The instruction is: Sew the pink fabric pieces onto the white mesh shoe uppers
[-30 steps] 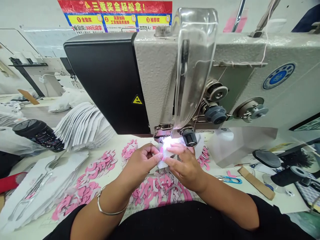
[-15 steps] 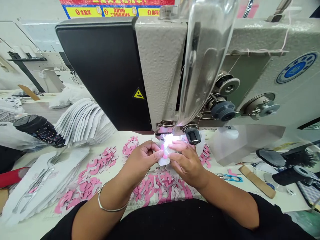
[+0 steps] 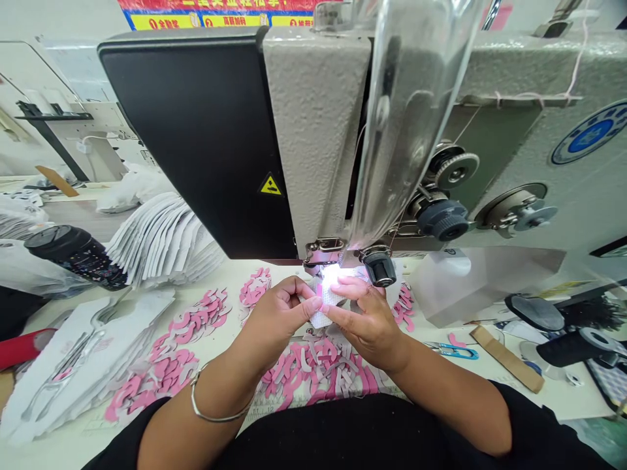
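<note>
My left hand (image 3: 277, 311) and my right hand (image 3: 363, 318) meet under the head of a grey sewing machine (image 3: 318, 130). Both pinch a small white mesh piece (image 3: 324, 308) with a pink part on it, held right below the lit needle area (image 3: 333, 271). The left fingers are curled on its left edge. The right fingers press its right side. A silver bangle sits on my left wrist.
Pink and white cut shapes (image 3: 318, 369) lie scattered on the table before me. A fanned stack of white pieces (image 3: 161, 241) and a dark tumbler (image 3: 73, 254) are at the left. Blue snips (image 3: 453, 351) and a brown strip (image 3: 507, 358) lie to the right.
The view has come closer to the machine head. Both hands stay on the mesh piece under the needle, shifting it only slightly.
</note>
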